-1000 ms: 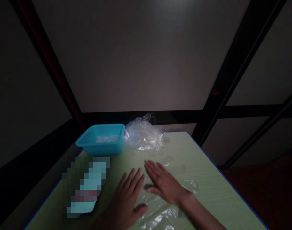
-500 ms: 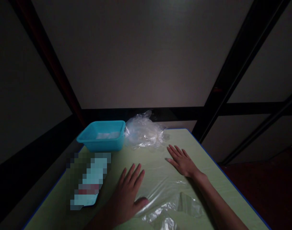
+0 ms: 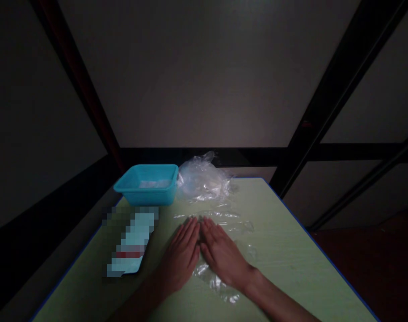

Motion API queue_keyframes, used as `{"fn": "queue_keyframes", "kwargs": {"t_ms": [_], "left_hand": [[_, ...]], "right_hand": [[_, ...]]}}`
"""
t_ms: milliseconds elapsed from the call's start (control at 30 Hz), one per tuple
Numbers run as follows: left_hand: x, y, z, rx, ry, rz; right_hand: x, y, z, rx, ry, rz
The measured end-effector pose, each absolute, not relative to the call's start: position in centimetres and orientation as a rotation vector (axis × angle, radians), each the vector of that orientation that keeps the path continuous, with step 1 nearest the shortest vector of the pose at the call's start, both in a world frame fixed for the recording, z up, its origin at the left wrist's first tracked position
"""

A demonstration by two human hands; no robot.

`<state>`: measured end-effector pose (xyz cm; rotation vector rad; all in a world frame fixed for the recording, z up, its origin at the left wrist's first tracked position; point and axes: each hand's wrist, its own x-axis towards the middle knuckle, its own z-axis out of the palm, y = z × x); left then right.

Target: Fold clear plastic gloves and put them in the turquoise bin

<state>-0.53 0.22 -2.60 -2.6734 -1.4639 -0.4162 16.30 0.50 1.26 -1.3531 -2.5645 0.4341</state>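
Note:
A clear plastic bag (image 3: 220,286) lies crumpled on the pale green table (image 3: 300,255), partly covered by both hands. My left hand (image 3: 182,255) rests palm down on it with fingers stretched forward. Beside it, almost touching at the fingertips, my right hand (image 3: 224,252) lies flat on the plastic too, its fingers straight. Folds of the bag show ahead of the fingertips and below the palms. Neither hand grips anything.
At the back left stands a turquoise plastic basket (image 3: 150,197) with whitish contents. Next to it sits a heap of clear plastic bags (image 3: 204,181). A blurred-out, light blue flat object (image 3: 133,246) lies left of my hands. A wall panel (image 3: 204,89) rises behind the table.
My right hand has moved left and nearer, bringing it beside my left hand. The plastic has gathered inward from the right and near side, bunching under both hands.

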Motion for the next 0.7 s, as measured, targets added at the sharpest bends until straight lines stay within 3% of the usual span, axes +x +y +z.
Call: {"fn": "queue_keyframes", "kwargs": {"t_ms": [433, 700], "left_hand": [[-1.5, -0.8, -2.7, -2.757, -1.431, -0.393], [-3.2, -2.9, -1.9, -2.935, -1.551, -0.88]], "right_hand": [[22.2, -2.6, -0.8, -1.384, -2.646, 0.44], [24.8, -4.8, 2.7, -1.04, -2.731, 0.72]]}}
